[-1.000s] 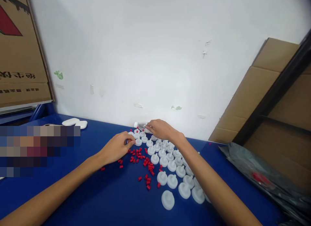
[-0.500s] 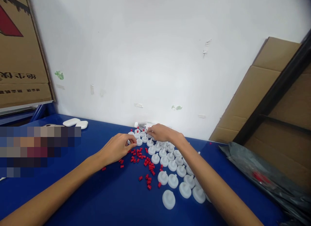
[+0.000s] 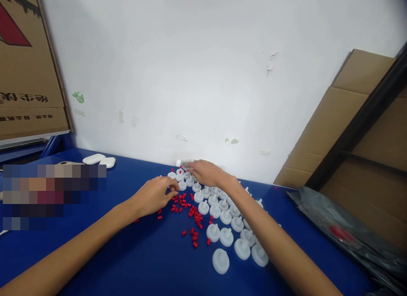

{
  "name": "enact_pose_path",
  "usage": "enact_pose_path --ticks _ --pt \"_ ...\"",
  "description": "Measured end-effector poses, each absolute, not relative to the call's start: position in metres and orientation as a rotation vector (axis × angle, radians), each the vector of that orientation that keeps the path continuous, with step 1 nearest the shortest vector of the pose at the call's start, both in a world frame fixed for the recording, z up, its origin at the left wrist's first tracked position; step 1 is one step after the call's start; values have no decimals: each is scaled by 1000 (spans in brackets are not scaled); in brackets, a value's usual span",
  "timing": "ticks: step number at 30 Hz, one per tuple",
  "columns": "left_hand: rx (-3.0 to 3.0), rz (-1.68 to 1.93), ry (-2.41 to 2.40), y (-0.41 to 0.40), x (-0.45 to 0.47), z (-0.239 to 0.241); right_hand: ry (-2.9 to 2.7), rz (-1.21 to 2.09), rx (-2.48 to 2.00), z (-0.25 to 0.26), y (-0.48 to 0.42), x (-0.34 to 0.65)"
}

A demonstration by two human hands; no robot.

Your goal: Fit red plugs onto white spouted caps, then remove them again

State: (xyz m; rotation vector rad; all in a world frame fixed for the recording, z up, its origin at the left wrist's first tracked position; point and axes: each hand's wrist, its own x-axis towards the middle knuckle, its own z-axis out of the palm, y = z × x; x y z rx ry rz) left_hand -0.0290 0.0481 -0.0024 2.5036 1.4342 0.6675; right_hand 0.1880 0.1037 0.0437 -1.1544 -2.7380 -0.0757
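Note:
My left hand is low over the table's left-centre, its fingers curled and the thumb tip bent toward them beside loose red caps. Anything between those fingertips is too small to make out. At the back, my right hand reaches over the far white round lids with spouts; its thumb and fingers close in at a small red cap on one lid's spout. Several back-left lids carry red caps on their spouts. Most nearer lids have bare spouts, and my right forearm covers some of them.
A clear plastic bottle lies by the wall, partly behind my right hand. White cases sit at the back left of the blue table. Grey plastic bags lie on the right. Cardboard leans there too.
My right hand has shifted slightly left and back, its fingertips now at the red-capped lid. My left hand's fingertips have drawn a little left and down from a white lid toward the red caps.

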Motion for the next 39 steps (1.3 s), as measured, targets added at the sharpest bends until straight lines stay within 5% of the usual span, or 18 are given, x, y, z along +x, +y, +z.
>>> enact_pose_path --ticks 27,39 --pt "2561 675 1461 49 -28 -2 -2842 14 -1178 30 111 188" --pt "2372 948 1584 41 -27 10 -2632 -94 -955 70 85 183"
